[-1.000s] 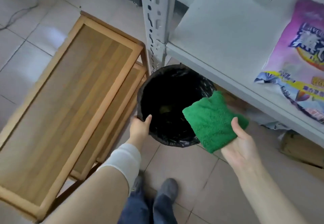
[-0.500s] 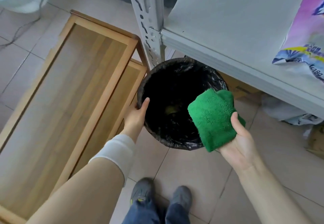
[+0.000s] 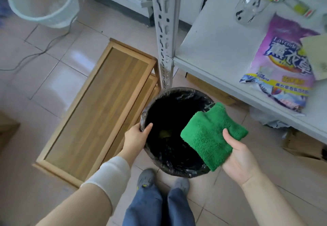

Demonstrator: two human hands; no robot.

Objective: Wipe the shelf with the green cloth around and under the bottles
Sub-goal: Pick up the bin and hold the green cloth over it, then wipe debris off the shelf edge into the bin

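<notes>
The right hand (image 3: 237,156) grips the folded green terry cloth (image 3: 210,135) at the 3 o'clock rim of the black-lined round bin (image 3: 169,165), probably shaking dust in, while left-hand fingers (image 3: 147,127) clasp its 9 o'clock rim to steady it, the grey metal shelf (image 3: 215,49) unwiped.
</notes>
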